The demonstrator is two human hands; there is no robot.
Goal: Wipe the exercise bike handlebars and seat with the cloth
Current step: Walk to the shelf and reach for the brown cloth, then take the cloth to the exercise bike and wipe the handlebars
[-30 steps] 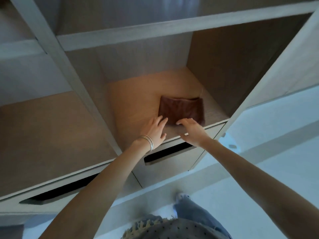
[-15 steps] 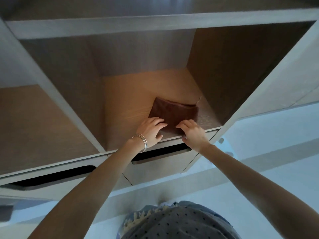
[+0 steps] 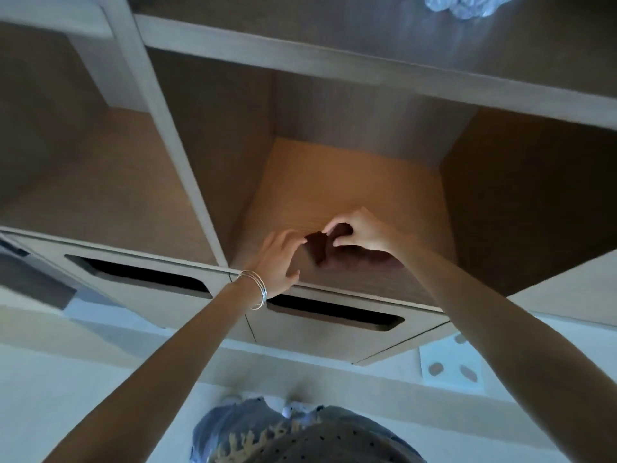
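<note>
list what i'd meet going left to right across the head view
dark slot handle of the left wooden drawer, thin silver bangles, left hand, right hand pinching the dark brown folded cloth, white piece with oval holes on the floor

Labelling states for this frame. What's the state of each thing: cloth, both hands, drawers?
cloth: on the middle cubby floor, between both hands, partly hidden.
left hand: fingers straight, tips touching the cloth.
right hand: fingers curled, pinching the cloth's far edge.
left drawer: closed.
right drawer: closed.
bangles: on the left wrist.
</note>
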